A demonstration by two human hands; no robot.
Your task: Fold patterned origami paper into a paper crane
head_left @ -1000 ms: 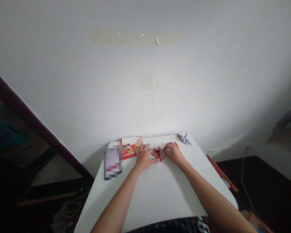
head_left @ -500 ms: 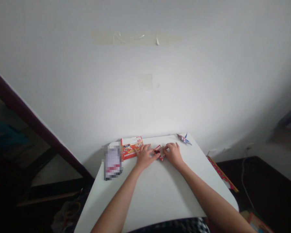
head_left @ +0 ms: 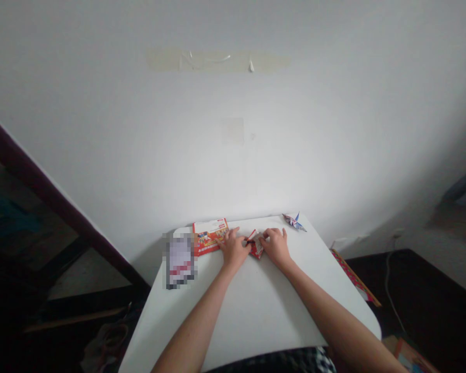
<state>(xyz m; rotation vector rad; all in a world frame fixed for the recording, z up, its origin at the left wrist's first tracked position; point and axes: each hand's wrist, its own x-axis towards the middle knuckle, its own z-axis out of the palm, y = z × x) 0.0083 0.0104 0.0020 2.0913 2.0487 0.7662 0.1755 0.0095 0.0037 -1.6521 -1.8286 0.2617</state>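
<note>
A small folded piece of red and white printed paper [head_left: 257, 250] is between my hands at the far part of the white table [head_left: 256, 311]. My left hand [head_left: 235, 250] has its thumb and index finger closed on the paper's left edge, while its other fingers stretch toward a red and white printed sheet [head_left: 208, 239]. On the other side, my right hand [head_left: 277, 247] pinches the paper's right edge. The paper's lower point faces me, and its edges are partly hidden by my fingertips.
A folded paper crane [head_left: 294, 222] rests at the table's far right corner. On the left lies a blurred-out phone-like object [head_left: 180, 261]. The white wall [head_left: 233, 176] stands right behind the table, and a dark-framed mirror-like panel [head_left: 62, 199] leans on the left.
My left hand has moved slightly right and its thumb is now nearer the paper. The paper has turned a little and shows more of its red printed face. My right hand stays nearly in place.
</note>
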